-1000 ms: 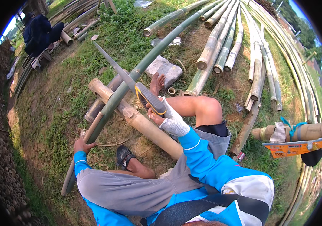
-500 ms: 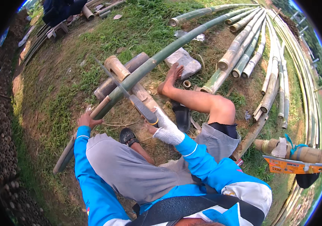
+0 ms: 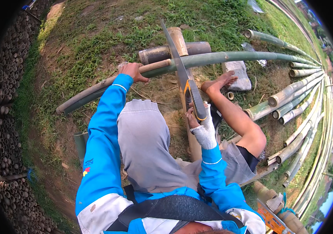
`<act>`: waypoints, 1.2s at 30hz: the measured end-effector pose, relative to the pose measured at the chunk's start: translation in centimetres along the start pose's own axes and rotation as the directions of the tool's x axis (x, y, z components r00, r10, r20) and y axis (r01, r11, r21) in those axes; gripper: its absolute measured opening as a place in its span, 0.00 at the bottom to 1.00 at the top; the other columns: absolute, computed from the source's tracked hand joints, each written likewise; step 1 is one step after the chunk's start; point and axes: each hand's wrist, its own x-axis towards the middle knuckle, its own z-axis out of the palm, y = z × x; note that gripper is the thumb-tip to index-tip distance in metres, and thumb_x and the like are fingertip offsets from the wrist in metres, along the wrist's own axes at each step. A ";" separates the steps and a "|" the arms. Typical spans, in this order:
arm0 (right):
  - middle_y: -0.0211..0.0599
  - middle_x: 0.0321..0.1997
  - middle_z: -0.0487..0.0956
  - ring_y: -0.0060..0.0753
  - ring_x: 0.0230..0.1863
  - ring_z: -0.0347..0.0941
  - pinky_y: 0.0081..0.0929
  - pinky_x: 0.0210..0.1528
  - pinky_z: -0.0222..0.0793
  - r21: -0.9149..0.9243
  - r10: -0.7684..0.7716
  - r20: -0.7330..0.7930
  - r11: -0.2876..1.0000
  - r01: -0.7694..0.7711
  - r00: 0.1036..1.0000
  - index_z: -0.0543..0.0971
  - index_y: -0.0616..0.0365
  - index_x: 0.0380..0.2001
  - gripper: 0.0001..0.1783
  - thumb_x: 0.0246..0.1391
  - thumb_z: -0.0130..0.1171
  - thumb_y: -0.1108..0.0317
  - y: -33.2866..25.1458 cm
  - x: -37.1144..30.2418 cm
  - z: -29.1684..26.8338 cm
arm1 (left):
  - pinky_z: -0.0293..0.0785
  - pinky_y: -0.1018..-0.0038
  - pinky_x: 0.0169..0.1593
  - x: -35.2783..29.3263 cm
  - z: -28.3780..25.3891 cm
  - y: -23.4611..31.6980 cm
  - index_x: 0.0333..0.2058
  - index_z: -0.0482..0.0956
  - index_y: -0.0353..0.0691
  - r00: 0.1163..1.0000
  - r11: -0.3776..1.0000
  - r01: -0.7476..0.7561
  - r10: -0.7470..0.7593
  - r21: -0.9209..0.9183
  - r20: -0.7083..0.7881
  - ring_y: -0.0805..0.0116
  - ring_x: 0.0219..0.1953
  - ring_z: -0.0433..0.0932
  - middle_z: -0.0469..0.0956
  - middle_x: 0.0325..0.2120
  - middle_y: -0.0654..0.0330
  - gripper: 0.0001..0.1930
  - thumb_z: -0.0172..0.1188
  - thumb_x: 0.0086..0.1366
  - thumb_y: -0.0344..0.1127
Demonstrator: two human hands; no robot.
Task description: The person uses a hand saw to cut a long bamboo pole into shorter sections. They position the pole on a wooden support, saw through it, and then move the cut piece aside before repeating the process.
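A long green bamboo pole [image 3: 229, 57] curves across in front of me, resting on bamboo pieces laid on the ground. Along its left part lies a thinner brown bamboo strip [image 3: 100, 86], ending near the saw. My left hand [image 3: 132, 72] is closed over the strip and pole together, thumb pointing right. In a white fingerless-looking glove, my right hand [image 3: 202, 128] grips the black and yellow handle of a handsaw [image 3: 177, 58]. The blade crosses the pole just beyond the strip's end, its tip pointing away from me. Whether its teeth have entered the bamboo I cannot tell.
Under the pole lie a dark bamboo log [image 3: 199, 48] and a lighter bamboo post [image 3: 177, 39]. My bare foot is by a pale stone block [image 3: 238, 76]. Cut poles [image 3: 291, 93] fan out at right; stacked bamboo [image 3: 12, 74] lines the left. An orange-bladed tool [image 3: 271, 220] sits lower right.
The view has swung, so the pole, saw and hands appear higher and further right, with the pole lying flatter. Both hands keep their holds.
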 end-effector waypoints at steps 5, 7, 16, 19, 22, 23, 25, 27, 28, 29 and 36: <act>0.32 0.55 0.75 0.19 0.49 0.71 0.19 0.51 0.73 -0.136 -0.083 0.095 0.986 0.095 0.992 0.69 0.56 0.61 0.24 0.65 0.58 0.83 0.6 1.3 -0.3 | 0.77 0.53 0.64 1.9 0.1 1.2 0.68 0.76 0.47 0.998 0.999 -0.050 0.049 0.009 0.039 0.46 0.58 0.83 0.84 0.56 0.49 0.57 0.81 0.40 0.69; 0.31 0.53 0.74 0.18 0.47 0.70 0.19 0.49 0.72 -0.117 -0.025 0.111 0.992 0.038 0.993 0.68 0.57 0.63 0.25 0.65 0.59 0.82 0.3 1.0 -0.2 | 0.77 0.53 0.64 2.2 0.1 1.8 0.69 0.74 0.44 0.997 0.998 -0.057 0.055 0.022 0.046 0.45 0.59 0.82 0.83 0.57 0.46 0.59 0.80 0.41 0.71; 0.31 0.53 0.73 0.20 0.47 0.70 0.23 0.51 0.72 -0.339 -0.127 -0.030 0.934 0.110 0.991 0.67 0.58 0.66 0.30 0.63 0.62 0.78 -0.1 2.0 0.5 | 0.78 0.53 0.63 3.1 -0.6 2.2 0.60 0.83 0.40 0.999 1.000 -0.015 0.014 0.024 0.051 0.43 0.56 0.83 0.85 0.53 0.44 0.53 0.78 0.41 0.74; 0.32 0.53 0.74 0.21 0.48 0.70 0.24 0.53 0.72 -0.406 -0.198 0.049 0.892 0.200 0.979 0.67 0.58 0.68 0.32 0.61 0.62 0.78 -1.8 2.0 1.7 | 0.79 0.54 0.62 2.5 -1.4 2.4 0.58 0.84 0.40 0.998 0.999 -0.011 0.008 0.035 0.067 0.43 0.54 0.84 0.86 0.50 0.45 0.53 0.76 0.42 0.76; 0.36 0.53 0.74 0.25 0.50 0.71 0.26 0.57 0.71 -0.329 -0.007 0.048 0.944 0.022 0.999 0.66 0.58 0.69 0.34 0.59 0.62 0.79 -3.5 -0.3 1.2 | 0.79 0.54 0.60 2.2 -0.9 1.7 0.59 0.84 0.41 0.998 0.998 -0.040 0.036 0.058 0.054 0.43 0.52 0.85 0.87 0.49 0.46 0.52 0.75 0.43 0.76; 0.37 0.53 0.74 0.26 0.51 0.72 0.27 0.59 0.71 -0.355 0.011 0.073 0.935 0.016 0.997 0.66 0.58 0.68 0.34 0.58 0.62 0.78 -3.8 -1.2 0.6 | 0.79 0.54 0.60 2.1 -0.8 1.0 0.59 0.84 0.42 0.998 0.998 -0.030 0.027 0.061 0.051 0.43 0.52 0.85 0.87 0.48 0.46 0.52 0.75 0.43 0.76; 0.41 0.55 0.74 0.33 0.55 0.73 0.30 0.63 0.68 -0.494 0.034 0.127 0.869 0.034 0.991 0.66 0.60 0.68 0.35 0.56 0.61 0.79 -4.3 -3.9 -1.3 | 0.80 0.53 0.59 1.6 -0.3 0.0 0.59 0.84 0.44 0.998 0.998 -0.011 0.008 0.056 0.059 0.44 0.51 0.86 0.87 0.48 0.47 0.51 0.75 0.44 0.76; 0.43 0.56 0.73 0.35 0.57 0.72 0.31 0.65 0.66 -0.439 0.078 -0.023 0.895 -0.080 0.997 0.67 0.61 0.66 0.34 0.55 0.60 0.79 -3.3 -7.4 -4.0 | 0.80 0.53 0.59 4.4 0.4 4.2 0.61 0.83 0.48 0.991 0.993 -0.108 0.104 0.038 0.087 0.45 0.50 0.86 0.88 0.47 0.49 0.50 0.75 0.44 0.75; 0.43 0.57 0.73 0.35 0.58 0.71 0.31 0.66 0.65 -0.398 0.091 -0.033 0.912 -0.097 0.995 0.67 0.62 0.66 0.34 0.55 0.60 0.79 -2.7 -7.6 -4.0 | 0.80 0.53 0.59 4.1 0.6 3.7 0.62 0.83 0.50 0.993 0.994 -0.101 0.098 0.039 0.066 0.45 0.50 0.86 0.88 0.47 0.49 0.50 0.75 0.44 0.75; 0.43 0.58 0.72 0.35 0.59 0.71 0.31 0.67 0.65 -0.360 0.105 -0.048 0.926 -0.115 0.993 0.67 0.62 0.66 0.34 0.54 0.60 0.79 -2.2 -7.8 -4.2 | 0.80 0.52 0.59 4.0 0.7 3.4 0.62 0.83 0.51 0.995 0.995 -0.095 0.094 0.038 0.046 0.46 0.50 0.86 0.88 0.47 0.50 0.50 0.75 0.44 0.75; 0.34 0.48 0.74 0.26 0.44 0.72 0.28 0.50 0.73 -0.292 0.048 0.026 0.956 -0.039 0.999 0.66 0.56 0.63 0.30 0.58 0.61 0.79 2.3 11.4 0.3 | 0.79 0.49 0.62 2.7 -0.5 2.3 0.63 0.82 0.50 0.999 0.999 -0.032 0.033 -0.017 0.036 0.43 0.53 0.85 0.87 0.50 0.48 0.52 0.77 0.41 0.72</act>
